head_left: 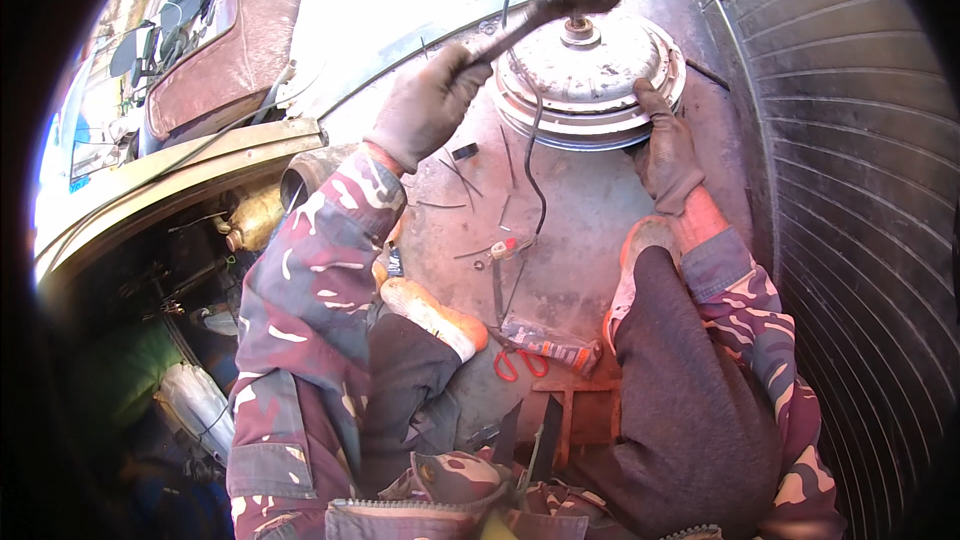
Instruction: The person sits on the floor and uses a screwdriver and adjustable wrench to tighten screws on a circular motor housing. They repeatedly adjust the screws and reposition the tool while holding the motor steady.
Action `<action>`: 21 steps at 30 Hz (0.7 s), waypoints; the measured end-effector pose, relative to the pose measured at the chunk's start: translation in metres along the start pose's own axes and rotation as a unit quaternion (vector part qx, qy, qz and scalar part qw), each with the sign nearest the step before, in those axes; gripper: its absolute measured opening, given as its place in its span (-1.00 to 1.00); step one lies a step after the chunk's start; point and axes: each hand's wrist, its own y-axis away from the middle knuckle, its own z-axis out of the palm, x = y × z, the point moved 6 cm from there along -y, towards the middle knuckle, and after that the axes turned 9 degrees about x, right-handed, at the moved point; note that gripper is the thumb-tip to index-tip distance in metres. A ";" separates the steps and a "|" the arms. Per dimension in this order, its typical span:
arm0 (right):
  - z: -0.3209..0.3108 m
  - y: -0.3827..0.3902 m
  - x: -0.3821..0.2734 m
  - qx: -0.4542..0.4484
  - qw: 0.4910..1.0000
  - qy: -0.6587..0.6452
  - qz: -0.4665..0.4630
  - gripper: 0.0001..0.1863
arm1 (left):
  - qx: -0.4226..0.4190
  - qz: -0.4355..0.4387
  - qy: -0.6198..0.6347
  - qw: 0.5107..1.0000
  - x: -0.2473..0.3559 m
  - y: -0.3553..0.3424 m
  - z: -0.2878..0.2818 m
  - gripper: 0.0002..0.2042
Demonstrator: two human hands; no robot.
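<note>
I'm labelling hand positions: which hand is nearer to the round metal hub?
Right. The right hand grips the hub at its right edge; the left hand is apart from it, to its left, holding a hammer-like tool.

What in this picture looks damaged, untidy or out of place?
The floor looks untidy: thin dark strips lie scattered at odd angles, and a red-handled tool lies beside a clear packet. The round metal hub has dark marks on top; whether these mean damage, I cannot tell.

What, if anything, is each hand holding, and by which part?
The left hand grips a hammer by its handle; the right hand holds the round metal hub by its near-right rim.
</note>
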 end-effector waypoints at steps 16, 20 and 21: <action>0.007 0.002 -0.001 -0.036 0.999 0.016 0.006 -0.39 | -0.051 -0.004 -0.028 0.998 -0.010 -0.004 0.005 -0.67; -0.001 -0.002 0.000 -0.014 1.000 0.027 0.000 -0.39 | 0.007 -0.034 0.077 0.996 -0.011 -0.002 0.003 -0.70; -0.002 -0.003 0.000 -0.012 0.999 0.030 -0.004 -0.39 | 0.035 -0.016 0.124 0.992 -0.008 -0.001 0.000 -0.71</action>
